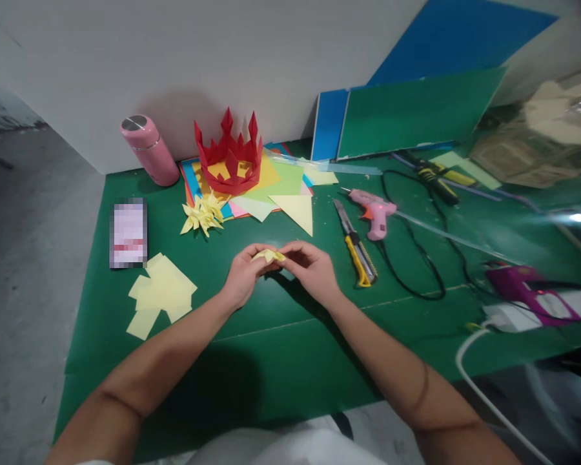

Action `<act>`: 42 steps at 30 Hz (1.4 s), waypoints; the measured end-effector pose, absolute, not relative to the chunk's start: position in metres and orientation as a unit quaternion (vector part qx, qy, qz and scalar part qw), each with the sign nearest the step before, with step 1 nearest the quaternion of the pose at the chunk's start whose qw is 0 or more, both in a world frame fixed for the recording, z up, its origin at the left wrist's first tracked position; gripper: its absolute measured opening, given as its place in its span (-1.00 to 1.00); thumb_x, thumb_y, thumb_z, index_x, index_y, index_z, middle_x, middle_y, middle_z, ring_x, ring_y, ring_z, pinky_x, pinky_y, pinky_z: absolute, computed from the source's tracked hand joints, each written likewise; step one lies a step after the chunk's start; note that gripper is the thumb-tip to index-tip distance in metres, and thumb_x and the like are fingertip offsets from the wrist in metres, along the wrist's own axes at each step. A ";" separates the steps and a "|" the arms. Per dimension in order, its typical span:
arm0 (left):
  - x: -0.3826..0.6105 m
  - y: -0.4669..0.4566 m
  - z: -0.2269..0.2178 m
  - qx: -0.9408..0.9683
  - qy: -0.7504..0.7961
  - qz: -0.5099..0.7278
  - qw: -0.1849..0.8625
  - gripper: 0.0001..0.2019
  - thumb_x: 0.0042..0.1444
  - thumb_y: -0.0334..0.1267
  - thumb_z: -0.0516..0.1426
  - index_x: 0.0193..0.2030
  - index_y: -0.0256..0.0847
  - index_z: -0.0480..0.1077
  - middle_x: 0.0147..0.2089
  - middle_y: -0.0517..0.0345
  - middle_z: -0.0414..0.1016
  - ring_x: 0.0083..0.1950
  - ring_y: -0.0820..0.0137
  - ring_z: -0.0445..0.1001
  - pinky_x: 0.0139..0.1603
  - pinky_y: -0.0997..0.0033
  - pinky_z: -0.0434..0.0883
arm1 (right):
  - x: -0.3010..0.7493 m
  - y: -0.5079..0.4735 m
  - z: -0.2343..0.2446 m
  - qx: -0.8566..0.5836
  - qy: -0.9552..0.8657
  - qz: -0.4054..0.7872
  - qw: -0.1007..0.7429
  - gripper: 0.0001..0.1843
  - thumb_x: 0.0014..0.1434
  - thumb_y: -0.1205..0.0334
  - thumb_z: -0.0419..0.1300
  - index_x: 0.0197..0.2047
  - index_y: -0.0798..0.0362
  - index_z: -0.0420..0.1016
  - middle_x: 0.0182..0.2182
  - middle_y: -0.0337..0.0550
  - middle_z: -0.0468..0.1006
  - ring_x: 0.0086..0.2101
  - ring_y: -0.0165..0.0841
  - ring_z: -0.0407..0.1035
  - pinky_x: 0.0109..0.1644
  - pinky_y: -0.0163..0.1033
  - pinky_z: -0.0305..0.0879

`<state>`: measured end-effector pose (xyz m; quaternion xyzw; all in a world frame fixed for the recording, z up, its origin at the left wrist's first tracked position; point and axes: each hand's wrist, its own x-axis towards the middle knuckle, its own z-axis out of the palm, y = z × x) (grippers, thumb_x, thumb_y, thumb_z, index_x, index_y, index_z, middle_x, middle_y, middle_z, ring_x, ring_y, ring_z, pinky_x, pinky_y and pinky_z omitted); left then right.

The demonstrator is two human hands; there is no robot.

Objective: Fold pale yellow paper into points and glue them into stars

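- Phone (pixel 128 232) lies near the left edge of the worktop (pixel 295 371).
- Bottle (pixel 152 152) stands behind it, slips (pixel 162 294) lie in front.
- Yellow bunch (pixel 203 214) sits before the crown (pixel 232 185).
- Left hand (pixel 241 274): grip pinching the folded paper (pixel 270 256), over the worktop.
- Right hand (pixel 315 268): grip pinching the paper's right end.
- Cutter (pixel 354 248) lies just beside the glue gun (pixel 376 213).

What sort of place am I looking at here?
Probably a craft workbench: a folded red paper crown stands on coloured sheets, with a pink hot glue gun and a yellow-handled utility knife lying to the right.
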<state>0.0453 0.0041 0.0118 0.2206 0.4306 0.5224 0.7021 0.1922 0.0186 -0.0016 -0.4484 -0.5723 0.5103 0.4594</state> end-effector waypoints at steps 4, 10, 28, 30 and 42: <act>0.046 0.004 0.010 0.238 0.434 0.527 0.691 -0.81 -0.21 -0.28 0.31 -0.42 -0.23 0.43 -0.43 0.24 0.46 -0.44 0.57 0.39 -0.35 0.55 0.35 | 0.191 0.014 0.000 -0.438 -0.636 0.436 0.463 -0.82 0.08 0.14 0.29 -0.24 0.00 0.50 -0.33 -0.18 0.54 -0.37 -0.39 0.45 -0.20 -0.16 0.47; 0.046 0.001 0.008 0.303 0.478 0.528 0.633 -0.85 -0.18 -0.33 0.25 -0.38 -0.22 0.45 -0.44 0.25 0.44 -0.49 0.58 0.31 -0.46 0.58 0.23 | 0.197 0.019 0.003 -0.363 -0.776 0.255 0.448 -0.81 0.18 0.37 0.13 -0.16 -0.06 0.45 -0.26 -0.16 0.53 -0.23 -0.35 0.42 -0.14 -0.17 0.40; 0.044 0.004 0.007 0.337 0.490 0.485 0.641 -0.77 -0.09 -0.24 0.24 -0.26 -0.25 0.42 -0.32 0.20 0.51 -0.40 0.54 0.44 -0.31 0.51 0.39 | 0.206 0.028 0.007 -0.363 -0.830 0.121 0.406 -0.96 0.20 0.25 0.17 -0.28 -0.02 0.46 -0.32 -0.13 0.49 -0.27 -0.32 0.40 -0.21 -0.18 0.34; 0.045 0.003 0.009 0.356 0.505 0.493 0.612 -0.80 -0.05 -0.25 0.22 -0.25 -0.25 0.41 -0.31 0.19 0.51 -0.38 0.52 0.45 -0.28 0.49 0.41 | 0.206 0.027 0.010 -0.372 -0.830 0.106 0.403 -0.93 0.18 0.19 0.19 -0.28 -0.01 0.47 -0.32 -0.13 0.49 -0.26 -0.30 0.39 -0.19 -0.14 0.33; 0.047 -0.003 -0.003 0.596 0.542 0.462 0.371 -0.85 0.11 -0.41 0.14 -0.18 -0.20 0.46 -0.24 0.13 0.50 -0.18 0.41 0.43 -0.11 0.41 0.36 | 0.197 0.020 0.004 -0.488 -0.778 0.081 0.387 -0.89 0.11 0.21 0.20 -0.42 0.03 0.42 -0.37 -0.15 0.48 -0.34 -0.31 0.33 -0.21 -0.14 0.29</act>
